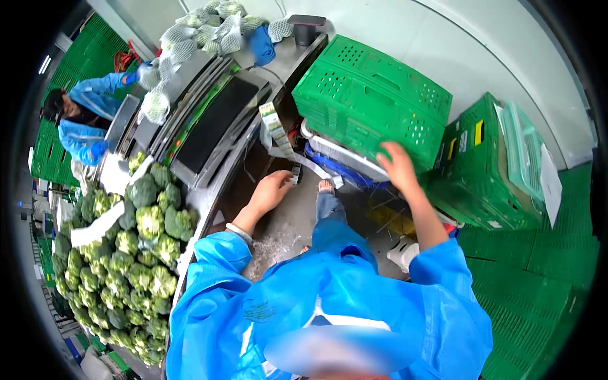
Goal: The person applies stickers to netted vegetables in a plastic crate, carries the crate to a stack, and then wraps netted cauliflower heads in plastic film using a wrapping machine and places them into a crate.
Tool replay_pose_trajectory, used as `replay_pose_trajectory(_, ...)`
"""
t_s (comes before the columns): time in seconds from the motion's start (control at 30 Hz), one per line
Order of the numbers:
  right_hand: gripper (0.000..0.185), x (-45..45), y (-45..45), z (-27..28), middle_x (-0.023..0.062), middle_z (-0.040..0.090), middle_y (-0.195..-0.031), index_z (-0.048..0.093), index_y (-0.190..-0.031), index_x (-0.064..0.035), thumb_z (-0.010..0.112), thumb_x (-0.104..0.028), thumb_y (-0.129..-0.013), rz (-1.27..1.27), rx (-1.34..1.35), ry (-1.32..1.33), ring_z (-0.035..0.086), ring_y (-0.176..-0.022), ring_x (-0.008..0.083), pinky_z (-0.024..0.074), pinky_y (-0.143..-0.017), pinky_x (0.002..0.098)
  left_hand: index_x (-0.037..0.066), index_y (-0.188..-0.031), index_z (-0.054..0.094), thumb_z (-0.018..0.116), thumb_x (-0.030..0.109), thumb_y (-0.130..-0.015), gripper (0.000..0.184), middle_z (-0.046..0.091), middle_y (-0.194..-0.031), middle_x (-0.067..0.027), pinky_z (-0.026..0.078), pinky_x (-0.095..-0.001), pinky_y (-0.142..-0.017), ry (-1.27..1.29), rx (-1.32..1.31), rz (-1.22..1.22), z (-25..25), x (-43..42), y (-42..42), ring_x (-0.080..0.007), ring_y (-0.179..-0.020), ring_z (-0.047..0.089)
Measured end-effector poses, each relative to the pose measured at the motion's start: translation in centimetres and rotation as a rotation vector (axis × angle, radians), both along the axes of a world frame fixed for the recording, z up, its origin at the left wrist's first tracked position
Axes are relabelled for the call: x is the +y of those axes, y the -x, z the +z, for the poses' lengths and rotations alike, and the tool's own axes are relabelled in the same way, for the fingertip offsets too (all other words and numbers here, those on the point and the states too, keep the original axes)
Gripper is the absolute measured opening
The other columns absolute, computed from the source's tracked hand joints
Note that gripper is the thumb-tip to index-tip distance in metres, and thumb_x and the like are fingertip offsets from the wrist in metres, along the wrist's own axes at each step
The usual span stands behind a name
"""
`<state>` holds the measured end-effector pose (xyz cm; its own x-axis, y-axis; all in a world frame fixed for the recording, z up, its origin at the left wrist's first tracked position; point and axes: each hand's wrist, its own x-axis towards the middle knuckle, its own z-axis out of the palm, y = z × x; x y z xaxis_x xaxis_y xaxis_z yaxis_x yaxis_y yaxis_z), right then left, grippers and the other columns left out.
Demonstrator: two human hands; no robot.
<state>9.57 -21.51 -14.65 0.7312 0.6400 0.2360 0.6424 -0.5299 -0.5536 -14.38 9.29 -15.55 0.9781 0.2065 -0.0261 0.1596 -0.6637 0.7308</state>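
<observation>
My left hand [271, 192], with a pale band at the wrist, is beside the scale-and-wrapper bench. Its fingers are curled together at a small printed label [296, 175], which sits at the fingertips. Just above hangs a strip of printed labels [276, 128], trailing a pale backing ribbon [310, 166]. My right hand [399, 168] is slightly blurred, fingers apart and holding nothing visible. It is in front of the lower side of a green plastic crate [373, 95]; whether it touches the crate I cannot tell.
A big heap of broccoli [126, 259] covers the bench at left. Behind the wrapping machine [215, 120] lie net-sleeved pieces [206, 31]. Another green crate [484, 168] stands at right. Across the bench is a co-worker in blue [88, 120]. My feet are on a wet floor [278, 244].
</observation>
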Motion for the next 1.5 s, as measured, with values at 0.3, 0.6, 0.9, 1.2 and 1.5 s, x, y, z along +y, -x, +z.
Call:
replay_pose_trajectory(0.3, 0.05, 9.7, -31.2, -7.9, 0.0158, 0.059, -0.119, 0.054, -0.121, -0.0037, 0.063, -0.042, -0.09, -0.111, -0.06, 0.511, 0.054, -0.113, 0.0343, 0.0473, -0.093, 0.0428, 0.003, -0.117, 0.059, 0.066, 0.007, -0.085, 0.034, 0.066, -0.106, -0.0165, 0.053, -0.0373, -0.079, 0.111, 0.134, -0.197, -2.0, 2.4, -24.9, -0.0304, -0.089, 0.067)
replay_pose_trajectory(0.6, 0.021, 9.1, -47.9, 5.6, 0.008, 0.064, -0.095, 0.063, -0.104, -0.0101, 0.059, -0.026, -0.091, -0.166, -0.604, 0.228, 0.059, -0.093, 0.0283, 0.0493, -0.079, 0.0398, 0.002, -0.122, 0.053, 0.069, 0.028, -0.082, 0.05, 0.057, -0.121, -0.0146, 0.041, -0.0451, -0.098, -0.397, -0.348, -0.516, -4.9, -2.7, -49.3, -0.0355, -0.116, 0.051)
replay_pose_trajectory(0.9, 0.021, 5.6, -33.6, 1.6, 0.006, 0.056, -0.087, 0.058, -0.089, -0.008, 0.067, -0.02, -0.076, 0.393, -0.333, 0.22, 0.054, -0.094, 0.0263, 0.0448, -0.09, 0.0403, 0.006, -0.085, 0.067, 0.063, 0.036, -0.085, 0.03, 0.064, -0.085, -0.0144, 0.051, -0.0468, -0.072, -0.039, 0.119, -1.447, 6.2, -1.5, -47.0, -0.035, -0.083, 0.063)
replay_pose_trajectory(1.2, 0.017, 4.6, -26.9, -6.4, 0.0085, 0.06, -0.085, 0.067, -0.072, -0.0071, 0.066, -0.024, -0.074, 0.542, 0.045, 0.658, 0.056, -0.091, 0.0275, 0.0475, -0.083, 0.0406, 0.012, -0.082, 0.071, 0.058, 0.045, -0.087, 0.035, 0.067, -0.086, -0.0047, 0.045, -0.045, -0.084, -0.719, -0.219, -1.426, -8.7, 0.6, -53.0, -0.0252, -0.089, 0.062)
replay_pose_trajectory(1.5, 0.023, -7.8, -27.6, 7.1, 0.0172, 0.059, -0.078, 0.057, -0.081, -0.0032, 0.058, -0.024, -0.09, -0.148, 0.06, 0.885, 0.06, -0.072, 0.0382, 0.0486, -0.062, 0.0467, 0.007, -0.081, 0.069, 0.059, 0.031, -0.088, 0.027, 0.066, -0.08, -0.0079, 0.052, -0.042, -0.072, -0.735, -0.144, -1.008, 6.3, 13.1, -53.1, -0.0311, -0.08, 0.066)
